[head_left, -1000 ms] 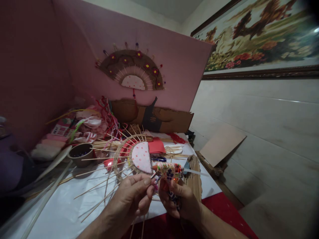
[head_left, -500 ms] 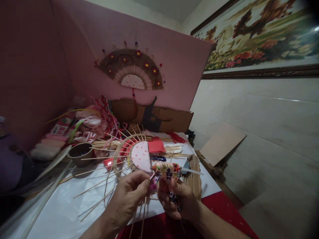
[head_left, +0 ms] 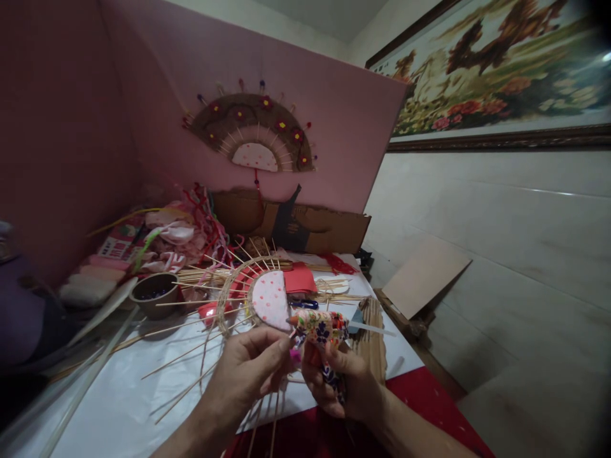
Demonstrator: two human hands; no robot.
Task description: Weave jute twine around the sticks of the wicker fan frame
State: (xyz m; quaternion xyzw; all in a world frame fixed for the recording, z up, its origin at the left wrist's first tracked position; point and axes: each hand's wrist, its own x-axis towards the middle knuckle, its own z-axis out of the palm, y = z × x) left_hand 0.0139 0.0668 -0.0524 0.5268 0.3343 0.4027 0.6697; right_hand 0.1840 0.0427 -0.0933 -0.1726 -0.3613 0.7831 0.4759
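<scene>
My right hand (head_left: 341, 378) is wrapped round the handle of a glue gun (head_left: 319, 326) covered in flowered cloth. A whitish glue stick (head_left: 372, 327) pokes out of its back, and its orange nozzle points left. Close to the nozzle, the fingertips of my left hand (head_left: 252, 366) are pinched together on something small that I cannot make out. A bit of bright pink material (head_left: 296, 356) shows between the hands. Just behind them lies a half-round fan frame of thin sticks and twine, with a white, red-dotted panel (head_left: 270, 299) at its centre.
A dark cup (head_left: 155, 296) of small beads stands at the left, before a heap of pink materials (head_left: 172, 232). Red paper (head_left: 300, 281) and corrugated cardboard (head_left: 372, 337) lie beyond the hands. A finished fan (head_left: 252, 130) hangs on the pink board behind.
My left fingertips have shifted slightly at the nozzle, and less of the pink material shows. The glue gun stays in my right hand, almost still.
</scene>
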